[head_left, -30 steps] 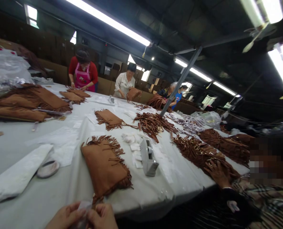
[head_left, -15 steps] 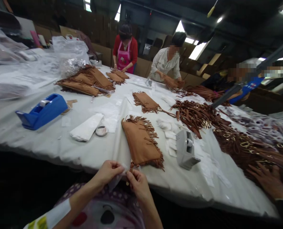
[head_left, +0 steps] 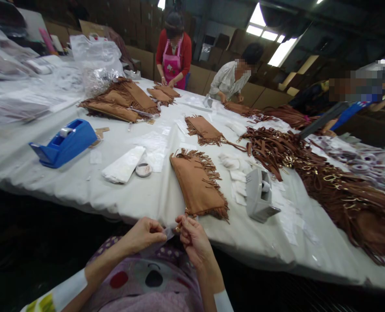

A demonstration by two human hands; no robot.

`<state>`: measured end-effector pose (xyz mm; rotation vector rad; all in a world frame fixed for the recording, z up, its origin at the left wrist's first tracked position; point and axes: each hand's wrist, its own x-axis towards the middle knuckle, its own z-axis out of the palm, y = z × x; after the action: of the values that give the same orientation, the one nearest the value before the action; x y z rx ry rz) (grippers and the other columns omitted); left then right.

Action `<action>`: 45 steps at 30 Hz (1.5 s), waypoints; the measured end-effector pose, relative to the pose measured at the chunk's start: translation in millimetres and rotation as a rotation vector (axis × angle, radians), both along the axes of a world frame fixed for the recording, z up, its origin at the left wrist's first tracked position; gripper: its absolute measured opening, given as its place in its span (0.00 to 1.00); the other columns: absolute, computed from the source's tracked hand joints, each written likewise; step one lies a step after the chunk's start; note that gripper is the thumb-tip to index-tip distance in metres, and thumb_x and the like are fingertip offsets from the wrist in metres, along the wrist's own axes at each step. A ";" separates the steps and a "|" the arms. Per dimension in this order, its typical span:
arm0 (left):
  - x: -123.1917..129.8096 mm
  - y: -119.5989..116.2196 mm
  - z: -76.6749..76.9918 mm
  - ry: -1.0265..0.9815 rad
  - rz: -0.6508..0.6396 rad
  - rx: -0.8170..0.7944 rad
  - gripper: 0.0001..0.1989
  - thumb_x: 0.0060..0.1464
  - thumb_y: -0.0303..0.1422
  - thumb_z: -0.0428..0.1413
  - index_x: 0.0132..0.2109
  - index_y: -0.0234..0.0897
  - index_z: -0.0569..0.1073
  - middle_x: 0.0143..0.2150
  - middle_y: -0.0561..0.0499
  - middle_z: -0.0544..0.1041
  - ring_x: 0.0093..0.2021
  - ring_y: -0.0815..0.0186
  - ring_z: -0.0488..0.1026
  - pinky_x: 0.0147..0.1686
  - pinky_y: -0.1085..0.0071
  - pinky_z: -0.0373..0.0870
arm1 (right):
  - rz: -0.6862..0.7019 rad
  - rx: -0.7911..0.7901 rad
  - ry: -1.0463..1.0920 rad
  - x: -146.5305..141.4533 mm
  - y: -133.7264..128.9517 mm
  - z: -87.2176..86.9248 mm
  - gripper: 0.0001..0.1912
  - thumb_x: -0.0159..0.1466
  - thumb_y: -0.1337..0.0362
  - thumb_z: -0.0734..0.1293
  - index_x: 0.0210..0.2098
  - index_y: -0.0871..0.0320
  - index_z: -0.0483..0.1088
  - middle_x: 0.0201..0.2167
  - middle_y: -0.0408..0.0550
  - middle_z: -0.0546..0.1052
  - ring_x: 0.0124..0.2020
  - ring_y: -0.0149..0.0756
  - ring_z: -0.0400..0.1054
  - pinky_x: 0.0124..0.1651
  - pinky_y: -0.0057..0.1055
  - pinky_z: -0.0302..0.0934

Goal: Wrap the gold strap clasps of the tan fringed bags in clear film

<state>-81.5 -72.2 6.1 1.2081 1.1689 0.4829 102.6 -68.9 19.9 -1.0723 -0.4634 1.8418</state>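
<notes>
A tan fringed pouch [head_left: 197, 184] lies near the table's front edge, its zipper end toward me. Just past that end, my right hand [head_left: 192, 236] pinches a small strap with a gold-coloured clasp [head_left: 178, 228]. Close beside it on the left, my left hand [head_left: 149, 234] is closed on a thin translucent sheet [head_left: 169, 234], which reaches toward the clasp. Both hands are at the table edge, above my lap. To the pouch's right stands a grey tape dispenser [head_left: 260, 197]; small white paper pieces [head_left: 237, 180] lie between them.
On the white-covered table [head_left: 140, 199] are a blue tape dispenser [head_left: 65, 143], folded white paper [head_left: 124, 164], a round tin [head_left: 143, 170], another fringed pouch [head_left: 203, 130], stacked pouches [head_left: 124, 102] and a pile of brown straps [head_left: 335, 190]. Several people stand around the far side.
The view has shifted slightly. My right hand has turned upward around the strap and clasp. Another person's hand on the strap pile at the right has gone from view.
</notes>
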 end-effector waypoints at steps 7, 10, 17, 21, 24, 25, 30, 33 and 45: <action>3.9 3.0 4.6 -0.022 -0.037 -0.001 0.13 0.44 0.38 0.56 0.27 0.29 0.73 0.19 0.56 0.65 0.20 0.74 0.57 0.20 0.76 0.49 | -0.020 0.030 -0.120 -5.5 -1.3 -1.1 0.18 0.46 0.57 0.77 0.27 0.66 0.73 0.16 0.36 0.60 0.16 0.17 0.42 0.16 0.18 0.32; 5.6 4.1 3.1 -0.031 -0.036 -0.007 0.12 0.44 0.38 0.56 0.27 0.29 0.72 0.19 0.56 0.65 0.20 0.73 0.57 0.20 0.76 0.49 | -0.032 0.036 -0.175 -8.1 -1.1 -5.0 0.19 0.45 0.55 0.77 0.26 0.65 0.73 0.15 0.36 0.61 0.15 0.17 0.41 0.16 0.20 0.31; 21.5 4.6 -2.4 -0.110 0.043 -0.020 0.14 0.46 0.40 0.55 0.27 0.31 0.69 0.20 0.57 0.65 0.21 0.74 0.58 0.21 0.76 0.50 | -0.050 0.019 -0.253 -16.2 -3.8 -15.7 0.22 0.43 0.51 0.77 0.24 0.63 0.70 0.12 0.32 0.54 0.14 0.18 0.39 0.16 0.22 0.30; 32.6 2.7 -5.2 -0.241 0.083 0.015 0.15 0.49 0.43 0.52 0.29 0.34 0.65 0.22 0.56 0.68 0.23 0.73 0.62 0.23 0.76 0.55 | -0.021 0.070 -0.347 -15.9 -8.4 -19.5 0.25 0.50 0.44 0.70 0.29 0.62 0.71 0.10 0.32 0.54 0.13 0.20 0.41 0.16 0.22 0.34; 33.1 2.4 0.4 -0.265 0.093 -0.010 0.17 0.50 0.46 0.52 0.30 0.34 0.64 0.22 0.55 0.70 0.22 0.73 0.63 0.23 0.76 0.55 | -0.060 0.163 -0.532 -7.0 -12.1 -21.4 0.24 0.55 0.42 0.66 0.30 0.60 0.72 0.13 0.38 0.63 0.14 0.25 0.53 0.17 0.23 0.44; 31.8 2.7 3.6 -0.267 0.091 -0.026 0.18 0.49 0.47 0.53 0.30 0.34 0.64 0.21 0.55 0.70 0.21 0.73 0.62 0.22 0.76 0.54 | -0.095 0.199 -0.593 -2.7 -13.7 -21.1 0.22 0.55 0.44 0.67 0.30 0.58 0.72 0.16 0.41 0.68 0.17 0.28 0.58 0.18 0.23 0.49; 22.1 4.8 15.5 -0.315 0.058 -0.125 0.21 0.46 0.50 0.55 0.28 0.34 0.65 0.19 0.57 0.66 0.18 0.75 0.58 0.20 0.76 0.49 | -0.322 0.194 -0.550 12.0 -21.6 -13.4 0.14 0.51 0.56 0.74 0.33 0.56 0.73 0.32 0.48 0.76 0.31 0.35 0.67 0.24 0.23 0.57; 17.1 3.7 12.9 -0.344 -0.028 -0.141 0.21 0.45 0.50 0.56 0.28 0.34 0.65 0.19 0.57 0.66 0.18 0.75 0.58 0.20 0.76 0.50 | -0.281 -0.043 -0.220 8.5 -17.9 -8.8 0.15 0.51 0.55 0.74 0.32 0.58 0.72 0.29 0.47 0.76 0.21 0.27 0.63 0.19 0.21 0.53; 21.7 6.7 5.0 -0.194 -0.063 -0.135 0.23 0.45 0.51 0.54 0.27 0.30 0.70 0.21 0.50 0.72 0.19 0.71 0.64 0.20 0.75 0.55 | -0.342 -0.116 0.016 -12.3 5.7 -17.1 0.14 0.46 0.63 0.75 0.24 0.62 0.68 0.18 0.38 0.69 0.11 0.15 0.45 0.12 0.17 0.35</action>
<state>-59.8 -65.5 11.1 1.0543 0.9793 0.4554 90.3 -63.2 2.7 -1.1364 -0.1524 1.5860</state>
